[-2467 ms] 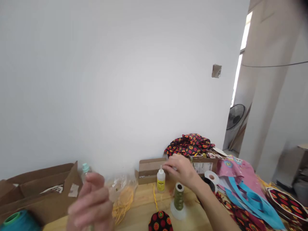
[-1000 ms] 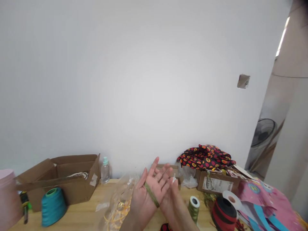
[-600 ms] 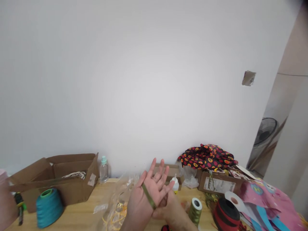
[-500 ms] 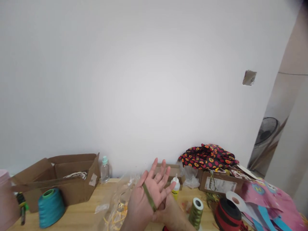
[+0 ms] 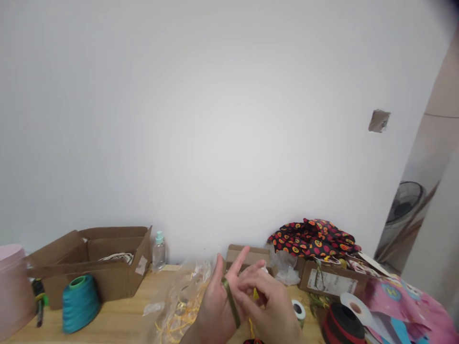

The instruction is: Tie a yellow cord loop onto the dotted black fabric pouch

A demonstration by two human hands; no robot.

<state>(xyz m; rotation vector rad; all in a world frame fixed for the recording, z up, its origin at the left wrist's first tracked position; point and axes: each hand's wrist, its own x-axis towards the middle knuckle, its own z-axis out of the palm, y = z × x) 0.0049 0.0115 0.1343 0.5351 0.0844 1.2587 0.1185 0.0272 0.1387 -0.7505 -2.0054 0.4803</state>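
My left hand (image 5: 218, 306) is raised in the lower middle of the view, palm toward me. Its thumb and index finger are stretched apart; the other fingers are partly covered. A band of olive-green thread (image 5: 231, 303) lies round it, crossing the palm from the base of the thumb. My right hand (image 5: 270, 301) presses its fingertips together against the left hand's fingers; anything between them is hidden. Just right of it, a thread spool (image 5: 299, 313) shows mostly its white top end. Behind the hands is a small cardboard box (image 5: 247, 253).
At left stand a teal thread cone (image 5: 81, 304), an open cardboard box (image 5: 89, 286), a clear bottle (image 5: 158, 253) and a pink container (image 5: 12, 286). A plastic bag (image 5: 186, 296) holds yellow cord. At right are patterned cloth (image 5: 315, 239), a red-black ribbon roll (image 5: 342, 325) and pink packaging (image 5: 412, 306).
My right hand has moved from the lower edge of the left palm up to its fingers. The left hand has turned and its fingers are less spread. The view has shifted slightly left.
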